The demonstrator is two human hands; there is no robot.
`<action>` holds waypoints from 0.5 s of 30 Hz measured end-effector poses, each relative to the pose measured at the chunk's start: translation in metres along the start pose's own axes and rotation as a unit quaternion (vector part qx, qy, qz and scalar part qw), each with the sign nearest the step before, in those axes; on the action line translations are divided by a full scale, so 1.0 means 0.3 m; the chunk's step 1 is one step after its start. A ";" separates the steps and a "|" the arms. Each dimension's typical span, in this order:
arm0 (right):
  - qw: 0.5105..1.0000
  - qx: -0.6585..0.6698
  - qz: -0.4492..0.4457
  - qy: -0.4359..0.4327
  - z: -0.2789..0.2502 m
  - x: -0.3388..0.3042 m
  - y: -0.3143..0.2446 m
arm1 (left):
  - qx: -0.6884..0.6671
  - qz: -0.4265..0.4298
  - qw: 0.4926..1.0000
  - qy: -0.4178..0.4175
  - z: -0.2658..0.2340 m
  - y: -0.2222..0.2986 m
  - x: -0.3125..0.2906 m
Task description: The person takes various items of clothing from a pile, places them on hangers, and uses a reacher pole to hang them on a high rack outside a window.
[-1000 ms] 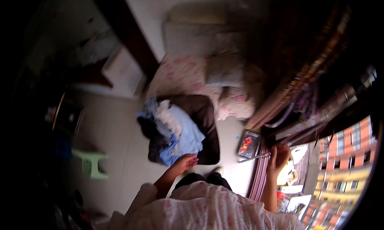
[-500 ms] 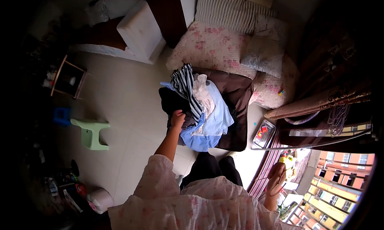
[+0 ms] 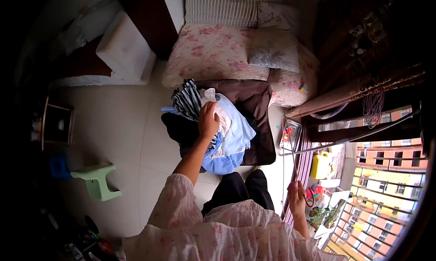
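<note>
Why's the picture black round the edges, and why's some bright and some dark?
Head view: the fisheye lens likely makes the black rim; head view, right: daylight brightens the barred window, while the curtain sits in shadow; head view, middle: the left hand and the clothes look fairly sharp.

Daylight comes through the barred window point(image 3: 370, 206) at right, beside brown curtains point(image 3: 334, 99); a floral-covered sofa point(image 3: 211, 47) stands on pale floor tiles point(image 3: 120, 129).

Black-and-white striped garment point(image 3: 185, 101), light-blue garment point(image 3: 239, 131), dark-brown case point(image 3: 255, 94), pink-flowered bedspread point(image 3: 211, 47), pale-green stool point(image 3: 102, 181)
</note>
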State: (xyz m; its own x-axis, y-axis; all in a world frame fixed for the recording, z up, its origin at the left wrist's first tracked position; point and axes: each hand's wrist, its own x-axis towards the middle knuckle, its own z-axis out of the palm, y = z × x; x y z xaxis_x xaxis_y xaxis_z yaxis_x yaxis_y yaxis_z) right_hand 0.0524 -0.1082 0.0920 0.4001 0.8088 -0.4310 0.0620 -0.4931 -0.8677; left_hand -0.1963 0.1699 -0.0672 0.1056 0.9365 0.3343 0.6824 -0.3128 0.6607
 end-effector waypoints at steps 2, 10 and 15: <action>1.000 0.012 -0.007 0.014 0.002 -0.004 0.023 | 0.081 0.036 0.996 -0.017 0.004 -0.011 0.044; 1.000 -0.016 0.015 0.016 0.038 0.001 -0.002 | 0.146 -0.157 0.963 -0.162 0.040 -0.305 -0.061; 0.998 -0.046 -0.027 0.045 0.043 0.017 0.036 | -0.070 -0.260 0.949 -0.163 0.055 -0.442 -0.184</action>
State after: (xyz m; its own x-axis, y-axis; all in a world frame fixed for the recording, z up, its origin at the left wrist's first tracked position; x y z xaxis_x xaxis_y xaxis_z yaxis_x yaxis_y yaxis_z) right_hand 0.0432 -0.1054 0.0773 0.4741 0.8048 -0.3571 0.1682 -0.4809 -0.8605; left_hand -0.2807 0.1624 -0.1843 0.0156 0.9622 -0.2719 0.6035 0.2077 0.7698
